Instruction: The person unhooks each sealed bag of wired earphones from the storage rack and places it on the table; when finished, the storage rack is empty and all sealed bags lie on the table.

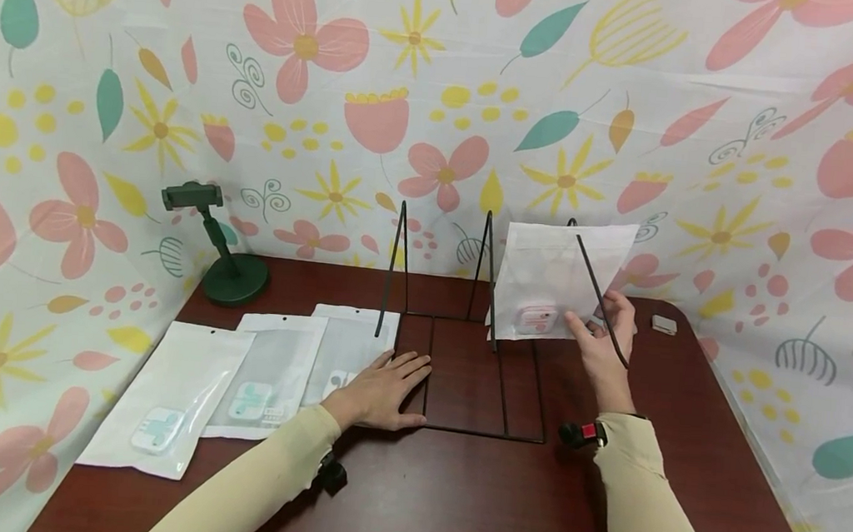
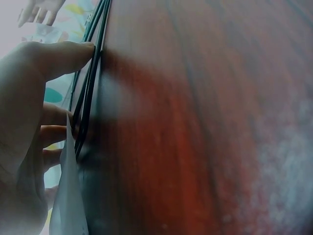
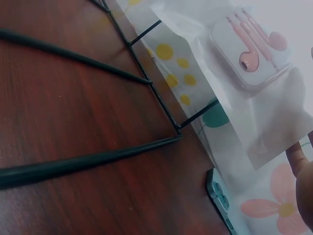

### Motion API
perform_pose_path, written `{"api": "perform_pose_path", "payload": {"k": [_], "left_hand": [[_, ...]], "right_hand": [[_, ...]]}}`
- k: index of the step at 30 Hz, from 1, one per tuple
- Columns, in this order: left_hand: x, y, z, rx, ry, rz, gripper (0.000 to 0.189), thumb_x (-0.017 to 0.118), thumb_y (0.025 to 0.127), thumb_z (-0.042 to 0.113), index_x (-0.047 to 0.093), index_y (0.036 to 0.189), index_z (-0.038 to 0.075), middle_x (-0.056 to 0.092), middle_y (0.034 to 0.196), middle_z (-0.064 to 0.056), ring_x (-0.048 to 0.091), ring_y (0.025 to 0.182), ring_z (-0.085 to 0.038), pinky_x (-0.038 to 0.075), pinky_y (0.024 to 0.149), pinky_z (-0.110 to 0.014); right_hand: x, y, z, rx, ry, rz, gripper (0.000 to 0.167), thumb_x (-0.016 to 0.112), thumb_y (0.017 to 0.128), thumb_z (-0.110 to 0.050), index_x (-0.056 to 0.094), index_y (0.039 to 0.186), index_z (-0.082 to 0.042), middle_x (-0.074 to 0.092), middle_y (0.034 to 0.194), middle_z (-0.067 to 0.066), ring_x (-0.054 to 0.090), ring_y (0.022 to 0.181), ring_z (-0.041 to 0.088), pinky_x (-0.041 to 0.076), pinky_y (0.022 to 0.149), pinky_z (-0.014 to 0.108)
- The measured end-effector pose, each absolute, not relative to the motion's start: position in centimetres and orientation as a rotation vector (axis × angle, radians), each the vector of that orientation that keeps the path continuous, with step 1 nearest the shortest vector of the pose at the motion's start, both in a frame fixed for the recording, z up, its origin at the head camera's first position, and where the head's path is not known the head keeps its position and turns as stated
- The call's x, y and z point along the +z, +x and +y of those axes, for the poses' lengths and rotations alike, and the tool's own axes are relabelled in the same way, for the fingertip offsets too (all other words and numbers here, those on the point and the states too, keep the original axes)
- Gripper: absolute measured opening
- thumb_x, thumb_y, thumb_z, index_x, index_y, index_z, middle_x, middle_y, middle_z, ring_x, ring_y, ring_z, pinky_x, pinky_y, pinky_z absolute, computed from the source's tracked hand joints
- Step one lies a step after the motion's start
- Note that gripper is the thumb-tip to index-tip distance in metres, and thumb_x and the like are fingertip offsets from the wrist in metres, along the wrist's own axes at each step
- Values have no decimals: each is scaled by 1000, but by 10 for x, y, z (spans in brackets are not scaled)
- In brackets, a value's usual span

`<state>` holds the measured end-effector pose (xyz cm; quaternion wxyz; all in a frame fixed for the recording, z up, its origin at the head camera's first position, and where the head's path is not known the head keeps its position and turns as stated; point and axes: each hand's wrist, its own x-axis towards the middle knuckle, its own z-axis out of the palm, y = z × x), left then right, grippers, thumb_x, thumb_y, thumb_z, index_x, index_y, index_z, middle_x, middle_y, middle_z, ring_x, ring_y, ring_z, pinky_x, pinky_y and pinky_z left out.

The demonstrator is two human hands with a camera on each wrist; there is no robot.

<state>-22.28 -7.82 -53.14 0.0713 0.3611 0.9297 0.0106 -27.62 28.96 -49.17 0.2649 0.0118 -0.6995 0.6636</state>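
Observation:
A white zip pouch [image 1: 569, 265] with pink earphones in a clear case [image 3: 249, 51] is at the right end of a black wire rack [image 1: 484, 433], raised above the base. At its lower right corner my right hand [image 1: 606, 347] holds it, thumb in front, fingers partly hidden. My left hand [image 1: 386, 392] rests with spread, straight fingers on the left end of the rack's base. Beneath or beside that hand lies a pouch with white earphones [image 1: 353, 340]. In the left wrist view the thumb of the left hand [image 2: 29, 98] touches the black wires.
Two more earphone pouches, one with green earphones [image 1: 263, 378] and one with pale blue [image 1: 160, 400], overlap on the left of the brown table [image 1: 468, 503]. A green phone stand [image 1: 233, 280] stands at the back left. A small whitish object [image 1: 664, 325] lies back right.

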Motion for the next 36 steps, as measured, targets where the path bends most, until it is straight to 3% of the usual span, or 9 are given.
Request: {"api": "perform_pose_path", "payload": {"k": [3,8,12,16,24,31,36], "left_hand": [[-532,-222,-78,41,1091,2796,88,43,90,72,23,156,17,20,163,0,16,150,-21,15,120,-50],[-534,-222,-77,43,1095,2800,88,42,90,72,23,156,18,19,163,0,16,150,-21,16,120,-50],[-534,-222,-77,45,1095,2797,88,42,90,72,23,156,18,19,163,0,16,150,-21,16,120,-50],[-533,-222,-77,43,1095,2801,88,42,90,73,23,156,18,20,163,0,17,150,-21,16,120,-50],[-531,-222,-77,43,1095,2806,88,43,90,72,24,156,17,20,163,0,18,150,-21,17,120,-50],[-531,-223,-77,50,1088,2808,87,44,90,72,24,156,18,21,162,0,17,150,-21,16,120,-50],[-530,-222,-78,59,1079,2800,87,45,90,71,24,156,17,21,162,0,16,150,-21,16,120,-50]], "right_hand": [[-497,-278,290,1834,37,-1866,70,76,79,4,43,137,-17,50,116,-2,46,102,15,44,74,17],[-499,-278,290,1912,89,-1848,65,72,83,5,43,136,-17,49,129,-3,52,122,11,49,82,14],[-496,-274,290,1962,170,-1818,54,65,87,10,47,134,-10,56,114,-3,59,94,8,47,63,16],[-494,-271,288,1924,217,-1825,42,61,90,9,53,127,-8,51,90,-3,48,72,7,41,56,19],[-502,-275,286,1957,252,-1737,35,55,94,8,55,124,-9,49,87,-4,50,76,6,41,62,19],[-504,-273,280,2065,262,-1606,25,55,95,6,54,112,-12,36,74,-4,36,59,7,31,50,20],[-503,-269,278,2100,307,-1561,24,53,95,8,54,111,-10,38,76,-3,40,67,10,34,53,24]]}}
